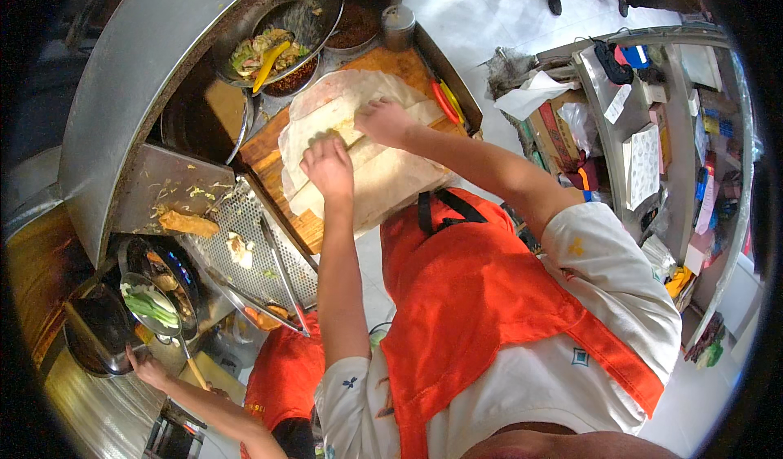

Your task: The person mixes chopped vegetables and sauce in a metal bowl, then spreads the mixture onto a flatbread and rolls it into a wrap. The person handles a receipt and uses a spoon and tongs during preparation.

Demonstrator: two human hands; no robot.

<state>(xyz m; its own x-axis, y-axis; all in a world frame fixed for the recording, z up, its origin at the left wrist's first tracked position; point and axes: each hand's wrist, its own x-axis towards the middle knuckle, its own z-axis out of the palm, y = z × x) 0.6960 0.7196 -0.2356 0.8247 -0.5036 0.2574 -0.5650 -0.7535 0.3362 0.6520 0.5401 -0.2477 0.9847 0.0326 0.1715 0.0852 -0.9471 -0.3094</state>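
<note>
A large, thin flatbread point(391, 196) lies on a wooden cutting board point(263, 147), partly folded in overlapping layers. My left hand point(328, 164) has its fingers curled onto a folded edge near the middle. Farther forward and to the right, my right hand point(385, 122) holds the same fold with bent fingers. Between the two hands a little yellowish filling point(348, 131) shows; the fingertips are partly hidden. Beyond the bread, a metal bowl point(321, 18) contains chopped food and a yellow-handled utensil point(271, 66).
Red and yellow handles point(449, 101) lie at the board's right edge. Tongs point(284, 269) rest on a perforated metal tray point(257, 238) at left. A co-worker's hand point(150, 370) is near a ladle of greens point(150, 306). Cluttered shelves point(618, 122) stand at right.
</note>
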